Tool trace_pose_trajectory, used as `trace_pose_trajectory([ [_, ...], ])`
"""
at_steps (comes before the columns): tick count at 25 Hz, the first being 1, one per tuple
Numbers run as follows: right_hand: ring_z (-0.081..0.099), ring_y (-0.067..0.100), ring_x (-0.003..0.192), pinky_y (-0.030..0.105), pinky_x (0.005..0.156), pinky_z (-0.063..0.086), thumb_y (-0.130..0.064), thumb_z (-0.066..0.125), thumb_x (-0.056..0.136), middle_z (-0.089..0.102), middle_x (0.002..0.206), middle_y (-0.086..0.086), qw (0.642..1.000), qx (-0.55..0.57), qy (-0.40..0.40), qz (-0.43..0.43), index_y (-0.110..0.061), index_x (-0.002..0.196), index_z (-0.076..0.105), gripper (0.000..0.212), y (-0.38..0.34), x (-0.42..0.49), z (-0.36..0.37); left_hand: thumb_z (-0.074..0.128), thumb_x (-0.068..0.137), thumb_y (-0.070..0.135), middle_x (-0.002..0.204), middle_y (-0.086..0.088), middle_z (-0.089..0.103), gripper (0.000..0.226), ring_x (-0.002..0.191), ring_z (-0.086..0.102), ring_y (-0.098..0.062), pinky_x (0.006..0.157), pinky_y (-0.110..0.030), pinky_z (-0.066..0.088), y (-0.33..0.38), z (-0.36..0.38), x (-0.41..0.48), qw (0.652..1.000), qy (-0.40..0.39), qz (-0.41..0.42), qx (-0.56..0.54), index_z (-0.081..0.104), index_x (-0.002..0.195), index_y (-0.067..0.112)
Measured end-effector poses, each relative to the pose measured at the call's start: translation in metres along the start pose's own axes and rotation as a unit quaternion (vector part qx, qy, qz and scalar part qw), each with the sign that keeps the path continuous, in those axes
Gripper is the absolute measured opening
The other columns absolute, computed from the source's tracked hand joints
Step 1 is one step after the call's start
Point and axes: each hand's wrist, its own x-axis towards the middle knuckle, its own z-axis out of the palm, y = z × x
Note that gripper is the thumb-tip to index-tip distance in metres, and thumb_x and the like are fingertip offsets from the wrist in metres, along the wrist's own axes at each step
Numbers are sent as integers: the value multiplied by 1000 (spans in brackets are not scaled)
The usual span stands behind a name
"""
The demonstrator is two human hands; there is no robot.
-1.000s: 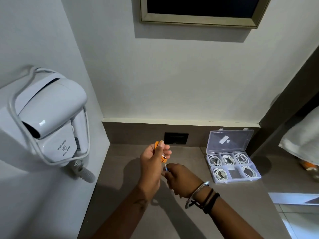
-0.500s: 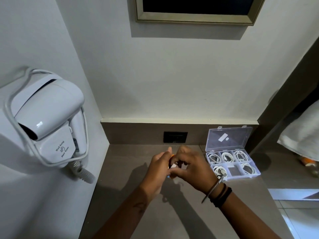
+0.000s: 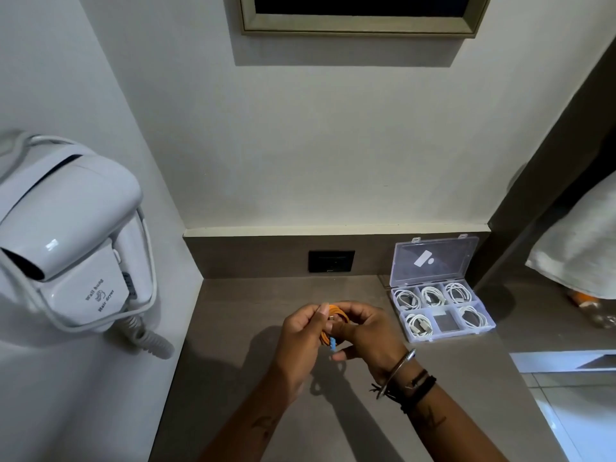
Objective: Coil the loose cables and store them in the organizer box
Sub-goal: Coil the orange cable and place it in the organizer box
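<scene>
An orange cable (image 3: 336,315) wound into a small coil, with a blue plug end hanging below it, sits between both hands above the brown counter (image 3: 233,328). My left hand (image 3: 305,338) pinches the coil from the left. My right hand (image 3: 370,331) closes around it from the right. The clear organizer box (image 3: 441,313) stands open at the right of the counter, lid up against the wall. White coiled cables fill five of its compartments; the front middle compartment holds none.
A white wall-hung hair dryer (image 3: 66,235) with a coiled cord juts out from the left wall. A black wall socket (image 3: 331,261) sits behind the hands. A white towel (image 3: 580,251) hangs at the right, and a framed panel (image 3: 360,15) hangs above.
My right hand rose from below the coil to meet my left hand and now wraps around the orange cable. Both hands shifted slightly right and lower.
</scene>
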Motion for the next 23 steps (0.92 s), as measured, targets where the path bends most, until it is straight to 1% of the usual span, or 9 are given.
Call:
trace_pose_trajectory([
  [3, 71, 20, 66, 33, 53, 60, -15, 78, 75, 73, 79, 5, 1000, -3, 14, 8, -19, 89, 72, 16, 5, 1, -8, 47, 99, 25, 90, -15, 71, 29, 89, 68, -26, 77, -29, 54, -1, 4, -2, 999, 2, -4, 32, 68, 81, 16],
  [6, 69, 19, 59, 30, 47, 58, -15, 79, 73, 71, 67, 2, 999, -42, 31, -8, -17, 84, 72, 13, 8, 0, -16, 49, 98, 21, 87, 1, 71, 27, 79, 65, 4, 62, -5, 47, -6, 12, -5, 991, 42, 27, 121, 67, 79, 26],
  [8, 67, 16, 53, 26, 42, 55, -10, 78, 75, 69, 62, 0, 996, -70, 41, -36, -17, 84, 72, 13, 10, -1, -18, 50, 97, 15, 92, 2, 68, 26, 79, 65, 3, 65, -6, 48, -15, 20, -7, 980, 92, 62, 165, 67, 82, 29],
  [10, 65, 11, 50, 25, 40, 53, -8, 76, 76, 68, 64, 0, 988, -116, 67, -81, -19, 86, 72, 15, 12, -3, -20, 52, 95, 13, 96, 1, 68, 23, 84, 67, -5, 74, -19, 55, -21, 26, -6, 973, 122, 83, 175, 70, 91, 27],
  [14, 62, 15, 47, 32, 38, 54, -6, 73, 78, 70, 67, 14, 976, -131, 138, -101, -14, 82, 72, 9, 15, -7, -30, 54, 95, 8, 105, -12, 74, 23, 96, 70, -22, 90, -41, 56, -23, 39, 8, 986, 78, 54, 138, 72, 109, 8],
  [16, 60, 22, 43, 36, 36, 54, -3, 70, 79, 67, 64, 18, 976, -99, 181, -73, -9, 82, 71, 7, 17, -6, -44, 53, 95, 7, 115, -9, 70, 28, 106, 66, -17, 98, -33, 51, -25, 53, 8, 982, 45, 62, 171, 66, 119, 8],
  [17, 59, 24, 42, 38, 37, 54, -2, 69, 80, 65, 62, 18, 976, -80, 196, -56, -8, 81, 70, 6, 18, -6, -51, 53, 95, 7, 113, -5, 69, 29, 104, 64, -6, 96, -21, 48, -28, 62, 6, 974, 39, 87, 207, 65, 121, 8],
  [19, 60, 21, 44, 43, 39, 57, 0, 66, 81, 62, 59, 15, 972, -64, 223, -34, -7, 77, 69, 8, 21, -6, -67, 54, 94, 7, 95, 4, 67, 25, 88, 60, 12, 77, 1, 40, -34, 80, 4, 948, 45, 157, 272, 68, 115, 10],
  [23, 61, 23, 52, 51, 54, 60, -2, 61, 83, 66, 63, 14, 954, -96, 281, -34, -9, 72, 68, 14, 31, -5, -105, 52, 93, 12, 87, -2, 65, 21, 77, 61, -8, 65, -3, 34, -37, 125, 20, 898, 21, 204, 389, 68, 107, 13],
])
